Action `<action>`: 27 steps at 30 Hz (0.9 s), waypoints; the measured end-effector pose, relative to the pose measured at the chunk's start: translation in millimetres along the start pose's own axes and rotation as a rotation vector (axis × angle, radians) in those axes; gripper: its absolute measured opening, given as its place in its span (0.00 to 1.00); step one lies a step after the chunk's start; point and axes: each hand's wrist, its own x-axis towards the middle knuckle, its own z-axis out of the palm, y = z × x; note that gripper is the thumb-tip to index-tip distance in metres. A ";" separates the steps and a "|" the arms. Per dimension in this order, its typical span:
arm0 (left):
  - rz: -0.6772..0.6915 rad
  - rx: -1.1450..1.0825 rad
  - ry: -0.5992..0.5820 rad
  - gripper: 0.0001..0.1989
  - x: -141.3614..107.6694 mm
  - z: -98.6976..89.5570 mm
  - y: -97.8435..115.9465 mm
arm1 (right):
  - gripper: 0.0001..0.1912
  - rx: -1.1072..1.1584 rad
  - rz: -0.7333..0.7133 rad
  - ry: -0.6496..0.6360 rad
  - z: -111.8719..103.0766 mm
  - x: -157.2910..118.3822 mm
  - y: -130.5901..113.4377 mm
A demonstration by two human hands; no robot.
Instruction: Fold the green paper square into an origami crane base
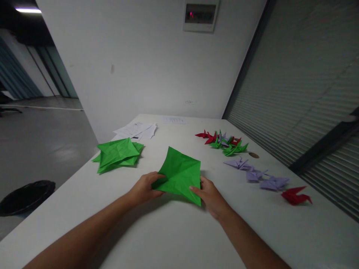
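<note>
A creased green paper sheet (181, 173) is held between both hands, raised slightly over the white table. My left hand (146, 186) pinches its left corner, and my right hand (209, 196) grips the right edge with the thumb on top. To the left lies a stack of creased green sheets (117, 154). Folded paper cranes in red, green and purple are heaped at the back right (221, 142). Nearer on the right, several purple cranes (254, 174) and one red crane (295, 196) form a slanting row.
White printed papers (137, 130) lie at the back left of the table (168, 239). A small brown round object (254, 155) is by the right edge. A black-lined bin (26, 198) stands on the floor at left. Blinds (303, 93) run along the right side.
</note>
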 end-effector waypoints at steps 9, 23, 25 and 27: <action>-0.282 -0.674 0.170 0.26 -0.3 -1.9 2.5 | 0.25 -0.082 0.063 -0.140 -13.1 -3.2 -9.1; -0.570 -0.718 0.302 0.22 6.1 -6.0 -5.1 | 0.20 -0.183 0.174 -0.139 -23.9 -5.5 -12.7; -0.585 -0.705 0.276 0.22 5.8 -7.9 -5.6 | 0.18 -0.228 0.193 -0.080 -25.4 -4.9 -12.7; -0.583 -0.681 0.251 0.21 5.6 -10.3 -5.9 | 0.17 -0.256 0.184 -0.035 -27.1 -4.2 -13.4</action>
